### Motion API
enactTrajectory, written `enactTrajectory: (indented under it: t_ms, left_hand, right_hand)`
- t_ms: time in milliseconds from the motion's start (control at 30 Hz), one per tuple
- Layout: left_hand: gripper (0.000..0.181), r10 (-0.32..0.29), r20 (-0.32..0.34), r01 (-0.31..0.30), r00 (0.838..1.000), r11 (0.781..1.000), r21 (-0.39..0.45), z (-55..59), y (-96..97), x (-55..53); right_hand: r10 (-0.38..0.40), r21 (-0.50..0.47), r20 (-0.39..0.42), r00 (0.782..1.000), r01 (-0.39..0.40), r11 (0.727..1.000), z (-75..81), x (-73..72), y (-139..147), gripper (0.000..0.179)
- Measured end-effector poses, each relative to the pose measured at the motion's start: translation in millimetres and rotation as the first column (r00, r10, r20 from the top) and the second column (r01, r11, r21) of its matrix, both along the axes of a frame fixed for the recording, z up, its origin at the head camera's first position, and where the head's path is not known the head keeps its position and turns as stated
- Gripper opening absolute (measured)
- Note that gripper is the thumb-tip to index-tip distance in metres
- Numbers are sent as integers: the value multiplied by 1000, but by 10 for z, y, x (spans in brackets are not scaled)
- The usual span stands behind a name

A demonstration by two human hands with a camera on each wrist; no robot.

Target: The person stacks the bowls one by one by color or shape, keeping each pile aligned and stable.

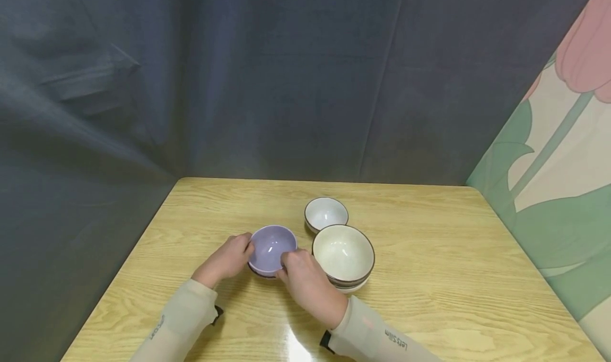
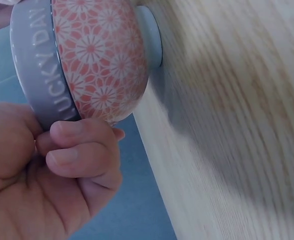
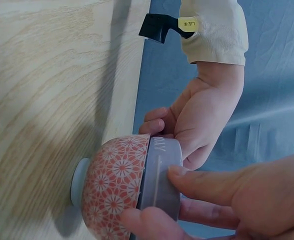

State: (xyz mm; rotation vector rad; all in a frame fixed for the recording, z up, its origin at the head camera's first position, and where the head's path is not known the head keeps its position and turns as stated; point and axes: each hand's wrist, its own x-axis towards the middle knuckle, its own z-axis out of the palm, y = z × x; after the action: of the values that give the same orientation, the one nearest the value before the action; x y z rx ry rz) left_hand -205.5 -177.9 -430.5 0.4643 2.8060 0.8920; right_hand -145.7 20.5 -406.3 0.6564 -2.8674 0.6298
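A purple bowl [image 1: 273, 247] with raised "LUCKY DAY" lettering sits nested in a red bowl with white flower patterns [image 2: 99, 52]. The red bowl's pale foot is close over the wooden table in both wrist views. On the left side, my left hand [image 1: 230, 257] pinches the purple bowl's rim, fingers curled against the outside where the two bowls meet. From the near right side my right hand [image 1: 310, 285] grips the same rim, with its thumb [image 3: 197, 182] lying on the purple wall.
Just right of my right hand stands a stack topped by a large cream bowl [image 1: 343, 253] with a dark rim. Behind it is a smaller white bowl [image 1: 326, 213]. Dark cloth [image 1: 296, 86] hangs beyond the wooden table [image 1: 453, 266].
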Motion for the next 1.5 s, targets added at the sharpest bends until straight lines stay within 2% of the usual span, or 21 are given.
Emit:
enactTrajectory:
  t_ms: [300,467,700,1033,1233,1367,1500]
  left_hand:
    - [22,19,-11,-19,1000,1000,-18,1,37,-20]
    - [24,43,3,-43,999,999,7,-8,22,-10]
    - [29,59,-62,-60,996,998,-21,-28,27,-16]
    - [34,86,-66,-89,994,995,-42,-44,17,18]
    - [40,91,-55,-94,994,994,-55,-77,10,26]
    - [43,95,-46,-97,994,994,-51,-84,4,31]
    - [39,92,-65,-96,994,994,-55,-70,3,31]
  right_hand:
    - [-14,10,16,1000,14,1000,10,-12,2,29]
    - [-5,-19,58,998,7,1000,14,3,1,26]
    - [-9,-23,62,998,10,1000,18,22,-1,27]
    - [-7,-28,87,996,9,1000,26,54,-10,19]
    - [-6,-33,67,998,8,999,22,72,-6,19]
    - [-27,-12,33,999,27,1000,17,96,-9,21]
    - [-61,17,-2,998,61,998,17,114,-18,23]
